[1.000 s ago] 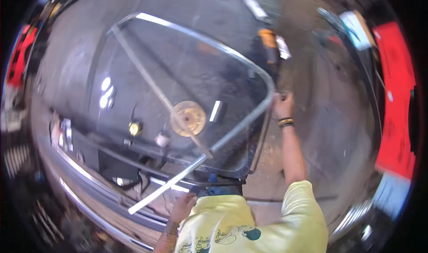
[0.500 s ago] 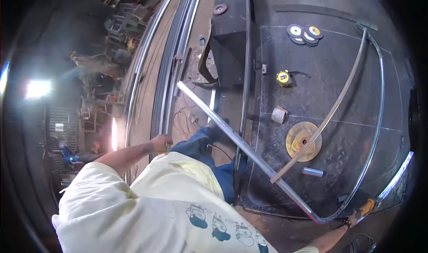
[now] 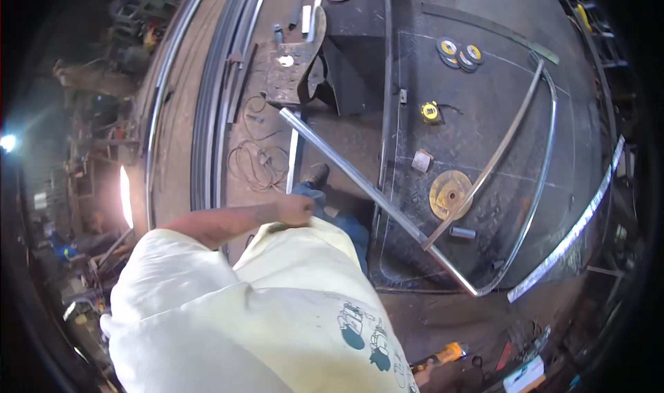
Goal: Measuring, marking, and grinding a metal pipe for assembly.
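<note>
My right hand (image 3: 422,375), at the lower edge, is closed around an orange-and-black power tool (image 3: 451,352) that looks like an angle grinder. My shirt partly hides this hand. In front of my waist, my left hand (image 3: 296,210) is curled into a fist; its palm side is hidden, so I cannot see whether it holds anything. A bent steel tube frame (image 3: 356,178) lies across the dark metal table (image 3: 512,140), its straight end sticking out past the table's left edge. A brownish bar (image 3: 494,159) spans between two sides of the frame.
On the table are several discs (image 3: 449,47), a yellow tape measure (image 3: 430,112), a large round disc (image 3: 443,192), a short tube piece (image 3: 462,233) and a shiny strip (image 3: 574,234). Long metal profiles (image 3: 211,116) and a loose cable (image 3: 250,165) lie on the left floor.
My right hand has brought the power tool from the table's near right corner down and left, close to my body. My left fist has moved right, in front of my waist. The view has shifted.
</note>
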### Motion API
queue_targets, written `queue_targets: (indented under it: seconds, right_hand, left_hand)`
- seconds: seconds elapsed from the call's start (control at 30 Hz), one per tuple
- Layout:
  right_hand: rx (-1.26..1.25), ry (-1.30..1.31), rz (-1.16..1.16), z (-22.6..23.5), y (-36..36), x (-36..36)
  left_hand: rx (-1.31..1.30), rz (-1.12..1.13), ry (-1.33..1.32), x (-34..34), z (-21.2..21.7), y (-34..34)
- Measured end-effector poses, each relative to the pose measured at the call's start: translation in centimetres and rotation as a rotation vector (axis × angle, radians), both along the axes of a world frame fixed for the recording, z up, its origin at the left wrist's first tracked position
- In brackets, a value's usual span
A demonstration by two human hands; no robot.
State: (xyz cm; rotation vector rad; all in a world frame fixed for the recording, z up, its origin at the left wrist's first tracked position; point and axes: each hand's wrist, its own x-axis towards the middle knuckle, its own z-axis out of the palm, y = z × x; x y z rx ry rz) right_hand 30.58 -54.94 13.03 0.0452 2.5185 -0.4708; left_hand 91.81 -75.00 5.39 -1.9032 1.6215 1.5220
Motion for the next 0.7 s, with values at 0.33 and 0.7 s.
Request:
queue_targets:
  seconds: [0.33,0.7]
  right_hand:
    - [-0.342,-0.222,0.292,11.5,3.8,34.1]
    - [-0.875,0.062,0.436,10.0,-6.5,46.7]
  left_hand:
    - [0.294,-0.741,0.868,-13.7,10.1,-1.1]
    - [0.142,0.047,1.535,-6.8,17.1,0.1]
